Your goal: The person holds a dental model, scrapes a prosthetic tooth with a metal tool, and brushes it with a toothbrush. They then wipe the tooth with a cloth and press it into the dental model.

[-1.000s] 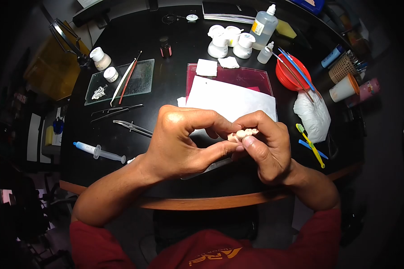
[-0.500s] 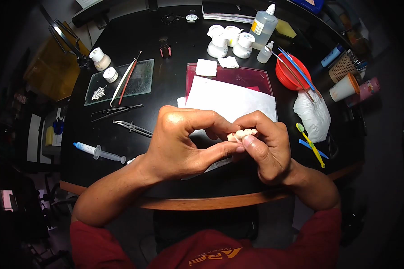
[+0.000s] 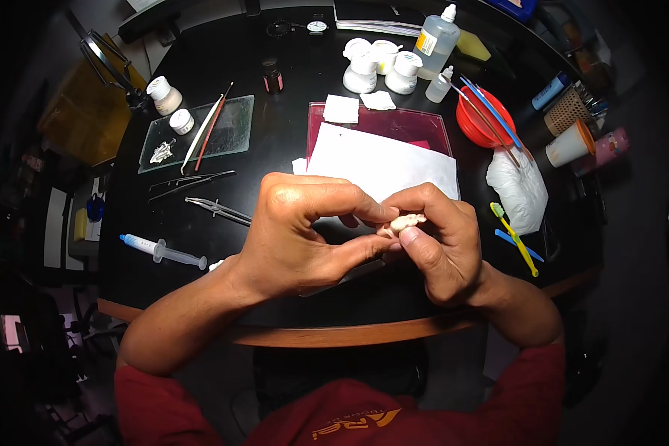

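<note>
A small cream-coloured piece shaped like a row of teeth (image 3: 406,223) is pinched between my two hands above the dark table. My left hand (image 3: 305,234) grips its left end between thumb and fingertips. From the right, my right hand (image 3: 442,245) holds it with thumb and index finger, and the fingertips hide part of it. Behind the hands lies a white paper sheet (image 3: 383,163), resting on a dark red glass plate (image 3: 424,128). Tweezers (image 3: 219,211) lie just left of my left hand.
A syringe (image 3: 163,251) and a glass slab (image 3: 234,126) with thin tools and a jar are at left. White jars (image 3: 360,76) and a clear bottle (image 3: 438,44) stand behind. At right are a red bowl (image 3: 474,123), crumpled white tissue (image 3: 520,193) and a yellow toothbrush (image 3: 514,239).
The tooth-shaped piece has turned slightly between my fingers, and less of its left end shows. Both hands keep nearly the same place and grip.
</note>
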Available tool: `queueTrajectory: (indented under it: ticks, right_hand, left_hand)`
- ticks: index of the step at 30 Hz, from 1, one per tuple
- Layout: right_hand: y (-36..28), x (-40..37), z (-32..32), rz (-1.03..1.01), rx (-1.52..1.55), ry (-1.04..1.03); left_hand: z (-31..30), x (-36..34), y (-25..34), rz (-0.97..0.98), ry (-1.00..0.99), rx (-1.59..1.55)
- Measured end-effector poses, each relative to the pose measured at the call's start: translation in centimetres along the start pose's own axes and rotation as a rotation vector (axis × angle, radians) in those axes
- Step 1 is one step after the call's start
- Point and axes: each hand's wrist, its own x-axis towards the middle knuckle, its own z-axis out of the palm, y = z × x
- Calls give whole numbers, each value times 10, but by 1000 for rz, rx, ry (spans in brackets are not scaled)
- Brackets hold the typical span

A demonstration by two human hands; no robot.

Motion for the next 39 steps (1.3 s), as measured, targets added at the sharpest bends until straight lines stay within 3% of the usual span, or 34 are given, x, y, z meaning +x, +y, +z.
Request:
queueTrajectory:
  ticks: [13,22,39]
  right_hand:
    - [-1,3,-2,-3,-3,-22]
    - [-9,1,3,233,234,16]
    - [-11,1,2,271,265,-11]
  left_hand:
    - [1,1,2,-20,-1,3]
    - [0,2,4,-53,-11,-14]
    - [1,2,4,-48,-7,-13]
